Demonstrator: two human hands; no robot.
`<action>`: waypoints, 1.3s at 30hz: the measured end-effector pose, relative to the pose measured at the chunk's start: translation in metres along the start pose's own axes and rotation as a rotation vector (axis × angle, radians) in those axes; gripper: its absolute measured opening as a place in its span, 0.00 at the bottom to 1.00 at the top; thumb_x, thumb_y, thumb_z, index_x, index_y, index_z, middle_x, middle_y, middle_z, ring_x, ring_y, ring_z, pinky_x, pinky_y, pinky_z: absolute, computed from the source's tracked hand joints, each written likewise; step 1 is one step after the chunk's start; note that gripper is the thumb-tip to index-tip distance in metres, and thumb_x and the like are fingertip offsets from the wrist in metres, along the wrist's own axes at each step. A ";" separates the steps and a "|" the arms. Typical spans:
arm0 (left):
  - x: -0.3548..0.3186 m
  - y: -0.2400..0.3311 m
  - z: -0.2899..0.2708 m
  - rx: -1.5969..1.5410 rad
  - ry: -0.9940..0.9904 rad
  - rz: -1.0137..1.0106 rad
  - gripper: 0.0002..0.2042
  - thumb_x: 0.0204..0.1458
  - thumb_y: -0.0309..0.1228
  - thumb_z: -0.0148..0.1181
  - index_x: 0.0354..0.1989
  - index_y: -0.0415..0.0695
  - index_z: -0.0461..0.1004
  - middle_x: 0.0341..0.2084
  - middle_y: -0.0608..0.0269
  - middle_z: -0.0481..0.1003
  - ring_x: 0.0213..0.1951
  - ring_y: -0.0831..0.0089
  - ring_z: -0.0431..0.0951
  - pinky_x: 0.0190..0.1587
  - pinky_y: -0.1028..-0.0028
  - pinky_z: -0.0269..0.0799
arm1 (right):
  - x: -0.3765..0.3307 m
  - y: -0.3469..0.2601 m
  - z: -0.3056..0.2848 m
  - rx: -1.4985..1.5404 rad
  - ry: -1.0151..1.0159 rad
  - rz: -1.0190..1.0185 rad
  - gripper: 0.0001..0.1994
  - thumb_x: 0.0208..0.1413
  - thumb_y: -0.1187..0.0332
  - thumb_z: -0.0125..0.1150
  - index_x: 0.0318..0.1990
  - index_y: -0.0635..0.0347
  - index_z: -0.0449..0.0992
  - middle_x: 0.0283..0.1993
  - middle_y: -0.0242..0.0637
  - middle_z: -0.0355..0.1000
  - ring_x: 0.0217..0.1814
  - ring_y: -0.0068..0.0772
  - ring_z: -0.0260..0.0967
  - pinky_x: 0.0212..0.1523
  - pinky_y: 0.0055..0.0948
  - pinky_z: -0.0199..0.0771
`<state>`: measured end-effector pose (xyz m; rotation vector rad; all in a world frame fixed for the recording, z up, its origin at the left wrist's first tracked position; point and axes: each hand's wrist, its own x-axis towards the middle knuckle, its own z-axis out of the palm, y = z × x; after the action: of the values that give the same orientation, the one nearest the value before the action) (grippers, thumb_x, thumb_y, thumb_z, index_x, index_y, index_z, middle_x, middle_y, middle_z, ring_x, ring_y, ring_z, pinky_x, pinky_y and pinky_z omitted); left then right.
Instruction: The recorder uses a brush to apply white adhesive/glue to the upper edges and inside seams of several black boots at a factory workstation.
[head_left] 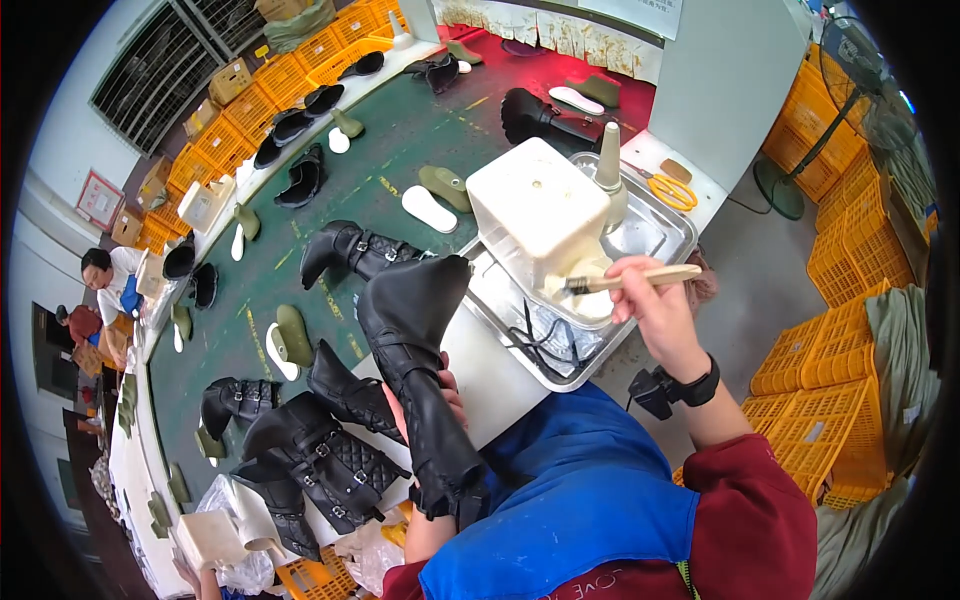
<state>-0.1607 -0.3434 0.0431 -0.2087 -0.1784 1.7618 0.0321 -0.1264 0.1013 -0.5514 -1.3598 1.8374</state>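
My left hand (453, 396) is wrapped round the shaft of a black boot (412, 335), partly hidden behind it. The boot is turned sole end up, toward the container, with its open top near my lap. Between the fingers of my right hand (652, 318) is a brush (660, 275) with a pale wooden handle. Its bristle end is at the low opening of a white plastic glue container (535, 195), which is smeared with cream residue. That container stands in a metal tray (550, 378), where dark cords lie on clear plastic.
A green conveyor belt (400, 140) carries boots, white insoles and olive shoe lasts. Several black boots (325, 460) crowd my left side. Scissors (670, 190) with orange handles lie beyond the tray. Yellow crates (815, 430) and a fan (850, 90) stand right. Another person (120, 285) is far left.
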 end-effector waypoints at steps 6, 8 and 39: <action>-0.007 0.009 -0.001 0.090 0.035 0.165 0.36 0.46 0.51 0.55 0.57 0.39 0.53 0.42 0.57 0.68 0.40 0.66 0.72 0.45 0.72 0.69 | -0.004 0.001 0.034 -0.518 -0.256 -0.233 0.09 0.54 0.71 0.50 0.24 0.65 0.68 0.29 0.34 0.61 0.33 0.23 0.60 0.36 0.21 0.62; -0.009 0.011 0.001 0.276 0.102 0.339 0.31 0.48 0.50 0.53 0.54 0.41 0.60 0.49 0.55 0.66 0.47 0.59 0.69 0.53 0.61 0.61 | -0.008 0.003 0.049 -0.480 -0.317 -0.219 0.11 0.55 0.70 0.48 0.23 0.65 0.70 0.34 0.36 0.61 0.37 0.25 0.60 0.39 0.22 0.62; -0.073 -0.009 0.043 1.064 0.168 0.142 0.28 0.53 0.30 0.51 0.59 0.48 0.42 0.41 0.54 0.69 0.35 0.75 0.75 0.32 0.79 0.75 | -0.045 0.062 0.122 -0.138 -0.286 0.126 0.14 0.57 0.68 0.47 0.49 0.62 0.62 0.27 0.24 0.64 0.18 0.09 0.51 0.17 0.11 0.50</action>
<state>-0.1483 -0.4131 0.0898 0.4128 0.9009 1.7428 -0.0491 -0.2435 0.0802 -0.4661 -1.6847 1.9915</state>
